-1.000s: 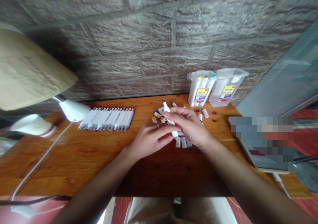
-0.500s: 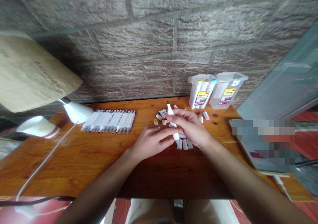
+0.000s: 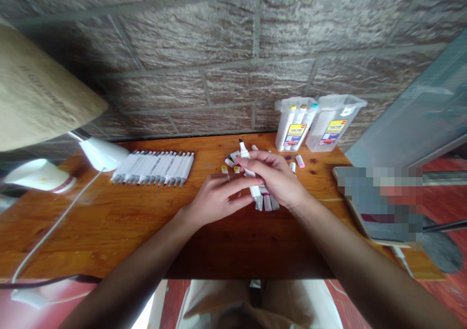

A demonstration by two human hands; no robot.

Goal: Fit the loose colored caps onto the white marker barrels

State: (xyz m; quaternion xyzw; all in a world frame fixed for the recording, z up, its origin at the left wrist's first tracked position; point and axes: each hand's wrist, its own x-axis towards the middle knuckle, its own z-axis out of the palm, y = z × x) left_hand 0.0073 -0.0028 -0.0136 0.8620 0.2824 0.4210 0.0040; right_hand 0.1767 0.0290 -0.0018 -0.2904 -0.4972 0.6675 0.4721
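An uncapped white marker (image 3: 254, 191) is held tilted above the desk, its dark chisel tip at the upper end and a grey end pointing down. My right hand (image 3: 275, 175) wraps round its middle. From the left, the fingers of my left hand (image 3: 219, 197) close on its lower half. Beneath my hands lie several grey-ended markers (image 3: 267, 203), partly hidden. Loose caps lie just beyond my hands, among them a yellow-marked cap (image 3: 224, 169) and a pink-ended cap (image 3: 299, 161).
A row of uncapped markers (image 3: 153, 168) lies left on the wooden desk (image 3: 120, 227). A lamp (image 3: 100, 151) and paper cup (image 3: 42, 175) stand farther left. Against the brick wall are a clear case with markers (image 3: 294, 132) and another case (image 3: 326, 129). A tablet (image 3: 379, 207) lies right.
The marker's lower end, white before, now shows grey. My hands stay around the marker, and the whole view has shifted slightly.
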